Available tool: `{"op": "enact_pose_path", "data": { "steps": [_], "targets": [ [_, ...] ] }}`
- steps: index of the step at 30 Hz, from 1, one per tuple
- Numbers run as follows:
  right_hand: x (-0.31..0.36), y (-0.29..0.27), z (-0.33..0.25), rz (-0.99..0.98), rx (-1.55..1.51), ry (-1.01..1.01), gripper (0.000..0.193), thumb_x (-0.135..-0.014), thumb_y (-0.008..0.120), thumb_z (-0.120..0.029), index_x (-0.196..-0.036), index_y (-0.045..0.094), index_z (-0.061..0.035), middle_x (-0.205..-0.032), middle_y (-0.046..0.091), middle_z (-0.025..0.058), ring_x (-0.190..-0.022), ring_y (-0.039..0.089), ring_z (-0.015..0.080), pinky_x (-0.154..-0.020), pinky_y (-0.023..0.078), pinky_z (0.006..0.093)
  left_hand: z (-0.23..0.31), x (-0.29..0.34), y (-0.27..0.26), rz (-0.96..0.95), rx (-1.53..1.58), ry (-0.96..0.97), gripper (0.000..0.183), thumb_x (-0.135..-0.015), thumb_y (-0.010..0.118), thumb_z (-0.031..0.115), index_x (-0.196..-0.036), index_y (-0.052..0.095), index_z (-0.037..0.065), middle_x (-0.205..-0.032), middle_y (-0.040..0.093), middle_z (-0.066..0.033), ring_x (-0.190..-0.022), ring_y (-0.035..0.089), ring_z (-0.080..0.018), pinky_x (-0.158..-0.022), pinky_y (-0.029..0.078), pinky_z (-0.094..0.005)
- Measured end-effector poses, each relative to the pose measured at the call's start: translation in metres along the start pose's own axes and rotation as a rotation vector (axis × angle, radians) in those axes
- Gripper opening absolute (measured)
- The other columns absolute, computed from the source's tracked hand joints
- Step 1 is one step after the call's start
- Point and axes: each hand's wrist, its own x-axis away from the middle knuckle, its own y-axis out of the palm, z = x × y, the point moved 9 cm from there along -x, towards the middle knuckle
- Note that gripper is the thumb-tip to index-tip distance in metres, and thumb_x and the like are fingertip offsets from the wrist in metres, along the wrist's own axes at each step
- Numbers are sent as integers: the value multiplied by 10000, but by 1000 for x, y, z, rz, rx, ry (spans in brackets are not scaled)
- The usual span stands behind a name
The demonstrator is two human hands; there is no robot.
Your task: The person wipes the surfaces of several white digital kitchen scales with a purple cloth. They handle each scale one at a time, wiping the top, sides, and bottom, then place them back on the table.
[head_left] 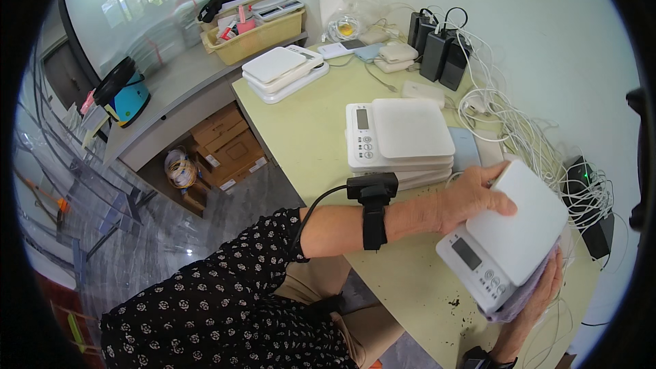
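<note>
My left hand (471, 195) grips a white kitchen scale (523, 222) by its upper left edge, thumb lying on the weighing plate. The scale is held tilted above the table, its small display and buttons facing me. My right hand (547, 287) is closed round a purple cloth (516, 304) pressed against the scale's lower right side and underside; part of its fingers are hidden. Beside my left forearm stands a stack of similar white scales (413, 130). A black device (372, 188) with a cable is strapped to my left forearm.
The pale yellow-green table (389, 283) bears dark crumbs (454, 302) near its front edge. Tangled white cables (509, 119) run along the wall by black power bricks (437, 51). More scales (283, 72) stand far left, near a yellow bin (263, 37). Cardboard boxes (232, 150) sit below a grey counter.
</note>
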Motion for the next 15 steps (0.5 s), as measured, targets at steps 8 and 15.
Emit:
{"op": "enact_pose_path", "data": {
  "steps": [8, 15],
  "targets": [
    [-20, -16, -4, -20, -14, -136, 475, -1055, 464, -274, -1399, 481, 53, -1405, 492, 151, -1223, 552, 240, -1016, 467, 336, -4, 5, 12, -68, -38, -6, 605, -753, 725, 42, -1331, 548, 42, -1052, 665, -83, -919, 636, -145, -820, 545, -314],
    [2, 27, 4, -407, -53, -56, 446, -1041, 518, -256, -1375, 516, 39, -1203, 615, 93, -1085, 590, 147, -951, 477, 306, 16, -1, -17, 119, 3, 50, 730, -807, 709, 20, -1488, 448, 69, -1170, 654, -106, -995, 649, -170, -866, 546, -315]
  ]
}}
